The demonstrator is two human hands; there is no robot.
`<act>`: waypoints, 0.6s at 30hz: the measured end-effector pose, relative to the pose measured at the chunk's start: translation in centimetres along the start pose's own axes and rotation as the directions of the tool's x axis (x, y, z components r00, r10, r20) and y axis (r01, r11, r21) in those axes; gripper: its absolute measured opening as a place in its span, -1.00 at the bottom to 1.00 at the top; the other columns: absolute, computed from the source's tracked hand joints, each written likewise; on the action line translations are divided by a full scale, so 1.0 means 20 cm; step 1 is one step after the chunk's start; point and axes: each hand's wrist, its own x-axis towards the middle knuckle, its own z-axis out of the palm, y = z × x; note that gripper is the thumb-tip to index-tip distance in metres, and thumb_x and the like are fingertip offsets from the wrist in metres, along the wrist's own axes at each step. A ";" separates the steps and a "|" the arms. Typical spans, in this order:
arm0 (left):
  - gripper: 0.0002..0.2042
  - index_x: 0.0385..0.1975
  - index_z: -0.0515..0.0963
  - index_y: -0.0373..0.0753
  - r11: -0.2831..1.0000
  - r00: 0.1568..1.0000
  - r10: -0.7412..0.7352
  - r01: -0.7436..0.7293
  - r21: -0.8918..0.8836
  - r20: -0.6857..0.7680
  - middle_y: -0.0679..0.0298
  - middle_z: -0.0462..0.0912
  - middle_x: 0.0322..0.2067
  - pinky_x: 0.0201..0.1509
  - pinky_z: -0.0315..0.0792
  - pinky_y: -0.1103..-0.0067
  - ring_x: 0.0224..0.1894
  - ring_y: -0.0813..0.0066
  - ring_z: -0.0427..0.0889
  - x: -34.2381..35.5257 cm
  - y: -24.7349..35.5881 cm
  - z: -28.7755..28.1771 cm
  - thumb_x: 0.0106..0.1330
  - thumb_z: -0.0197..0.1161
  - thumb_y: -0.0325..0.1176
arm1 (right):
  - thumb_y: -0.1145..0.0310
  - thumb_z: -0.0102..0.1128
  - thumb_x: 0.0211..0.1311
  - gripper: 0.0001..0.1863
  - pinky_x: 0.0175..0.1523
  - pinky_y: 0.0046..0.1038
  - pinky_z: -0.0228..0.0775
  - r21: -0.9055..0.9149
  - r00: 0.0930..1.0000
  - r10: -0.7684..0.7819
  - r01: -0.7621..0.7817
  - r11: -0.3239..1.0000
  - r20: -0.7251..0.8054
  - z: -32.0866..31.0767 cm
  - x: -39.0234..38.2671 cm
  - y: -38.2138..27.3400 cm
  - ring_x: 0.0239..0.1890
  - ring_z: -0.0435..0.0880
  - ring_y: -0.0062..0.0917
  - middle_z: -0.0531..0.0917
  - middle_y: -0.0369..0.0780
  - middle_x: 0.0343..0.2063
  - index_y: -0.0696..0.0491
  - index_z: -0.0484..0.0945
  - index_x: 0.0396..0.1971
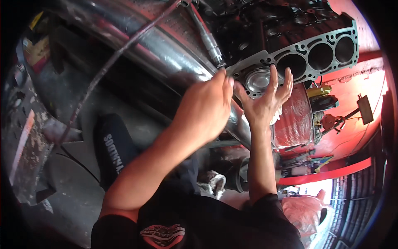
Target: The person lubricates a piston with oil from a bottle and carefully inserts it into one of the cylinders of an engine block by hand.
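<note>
Seating head gasket (309,52) on engine block (265,31); left hand (205,106) and right hand (265,101), fingers spread, pressing its end; next likely needs bore alignment.

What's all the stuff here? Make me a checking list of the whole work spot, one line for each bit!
Surface: engine block, dark and greasy, tilted in the view, round bores showing.
Job's things: grey head gasket with four big round holes, lying on the block; a shiny piston top shows through the nearest hole.
Clutter: crumpled rag; pink plastic bag.
Grips: left hand with fingertips at the gasket's near end; right hand open, fingers spread on the gasket edge.
Cables: dark hose running across a shiny metal panel.
Surroundings: red bodywork, a red cylindrical part, a tyre, grimy floor.
</note>
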 end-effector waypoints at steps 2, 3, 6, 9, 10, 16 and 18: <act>-0.69 -0.14 0.51 -0.40 0.991 0.998 -0.031 0.038 -0.130 0.053 -0.04 0.61 -0.48 -0.24 0.50 0.29 -0.37 -0.04 0.68 -0.15 -0.05 0.03 0.64 -0.02 -0.24 | -0.04 0.64 -0.12 0.02 0.45 0.15 0.06 -0.022 1.000 -0.008 0.008 1.000 0.008 0.03 0.03 0.01 0.43 0.22 0.06 0.26 0.05 0.39 -0.02 0.34 0.38; -0.70 -0.12 0.53 -0.40 0.984 0.997 -0.041 0.052 -0.170 0.068 -0.01 0.61 -0.51 -0.26 0.51 0.33 -0.41 0.02 0.69 -0.21 -0.10 0.04 0.64 -0.01 -0.25 | 0.04 0.63 -0.12 -0.04 0.43 0.13 0.09 -0.029 1.000 0.010 -0.010 1.000 0.001 0.04 0.03 0.00 0.40 0.25 0.05 0.28 0.04 0.37 -0.01 0.37 0.33; -0.73 -0.02 0.55 -0.40 0.975 0.996 -0.083 0.090 -0.203 0.045 0.01 0.64 -0.51 -0.29 0.53 0.35 -0.43 0.10 0.72 -0.32 -0.20 0.04 0.62 0.05 -0.28 | 0.19 0.54 -0.11 -0.14 0.39 0.12 0.12 -0.035 0.999 -0.047 0.047 0.998 0.024 0.05 0.00 0.03 0.33 0.31 0.04 0.34 0.03 0.31 0.01 0.39 0.28; -0.72 -0.11 0.59 -0.47 0.977 0.996 -0.090 0.089 -0.195 0.003 -0.10 0.69 -0.46 -0.18 0.57 0.16 -0.31 -0.10 0.72 -0.35 -0.23 0.06 0.56 0.11 -0.31 | 0.24 0.50 -0.12 -0.15 0.38 0.12 0.14 -0.034 0.998 -0.055 0.057 0.998 0.044 0.05 -0.01 0.02 0.32 0.33 0.04 0.34 0.06 0.31 0.04 0.39 0.28; -0.73 -0.01 0.57 -0.44 0.978 0.994 -0.107 0.111 -0.176 0.032 -0.06 0.66 -0.50 -0.27 0.54 0.25 -0.39 -0.01 0.71 -0.35 -0.22 0.06 0.56 0.13 -0.32 | 0.21 0.51 -0.10 -0.15 0.38 0.11 0.15 -0.048 0.997 -0.067 0.069 0.996 0.035 0.06 -0.01 0.02 0.32 0.32 0.05 0.34 0.07 0.31 0.05 0.39 0.28; -0.56 0.30 0.42 -0.41 0.983 0.989 -0.083 0.102 -0.150 0.124 -0.13 0.61 -0.58 -0.39 0.49 0.11 -0.48 -0.13 0.69 -0.25 -0.11 0.13 0.44 0.19 -0.45 | 0.07 0.56 -0.06 -0.13 0.37 0.07 0.17 -0.079 0.994 -0.110 0.112 0.991 0.028 0.05 0.00 0.06 0.33 0.33 0.05 0.33 0.08 0.31 0.06 0.40 0.28; -0.49 0.35 0.35 -0.43 0.982 0.989 -0.089 0.107 -0.158 0.115 -0.14 0.60 -0.59 -0.37 0.50 0.11 -0.48 -0.15 0.69 -0.20 -0.05 0.14 0.42 0.19 -0.48 | 0.08 0.58 -0.09 -0.11 0.38 0.05 0.14 -0.132 0.993 -0.104 0.110 0.985 0.057 0.05 0.01 0.07 0.33 0.34 0.02 0.34 0.07 0.31 0.06 0.39 0.27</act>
